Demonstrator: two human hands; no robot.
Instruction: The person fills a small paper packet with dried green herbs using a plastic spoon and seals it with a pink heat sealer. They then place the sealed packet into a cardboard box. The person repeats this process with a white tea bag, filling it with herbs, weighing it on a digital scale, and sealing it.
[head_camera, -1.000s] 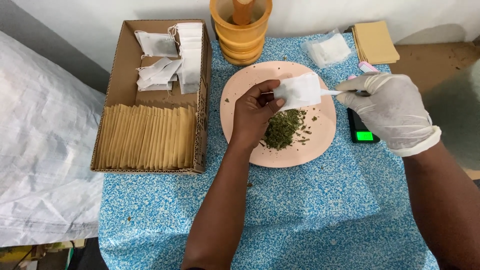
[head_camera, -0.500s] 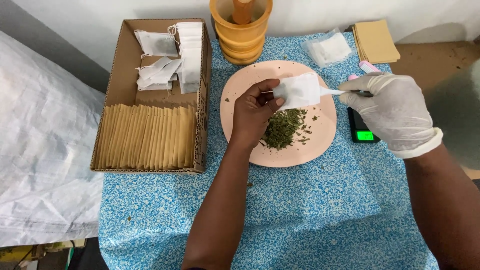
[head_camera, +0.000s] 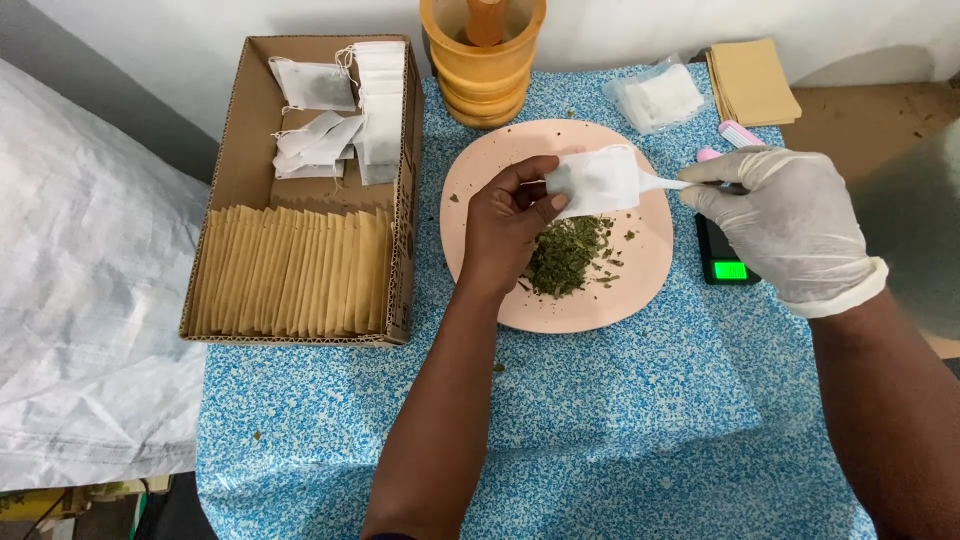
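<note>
Head view: a small white filter bag (head_camera: 600, 180) is pinched at its left edge between the thumb and fingers of the bare left hand (head_camera: 505, 225), held just above the upper middle of a round pink plate (head_camera: 655, 255) at the centre of the frame. The gloved right hand (head_camera: 785, 225), to the right of the plate, is closed on the handle of a white spoon (head_camera: 662, 184) whose tip meets the bag's right edge; whether it reaches inside cannot be told. Below the bag, a heap of chopped dried green leaves (head_camera: 565, 255) lies on the plate. Partly hidden under the right hand sits a small black scale with a lit green display (head_camera: 728, 268). The blue speckled cloth (head_camera: 600, 420) covers the bench. At upper left, a cardboard box (head_camera: 240, 170) holds a row of tan envelopes (head_camera: 295, 272) and loose white bags with strings (head_camera: 340, 110). A wooden mortar with pestle (head_camera: 484, 60) stands at top centre, with a clear packet of white bags (head_camera: 655, 98) and a stack of tan envelopes (head_camera: 752, 82) at upper right.
</note>
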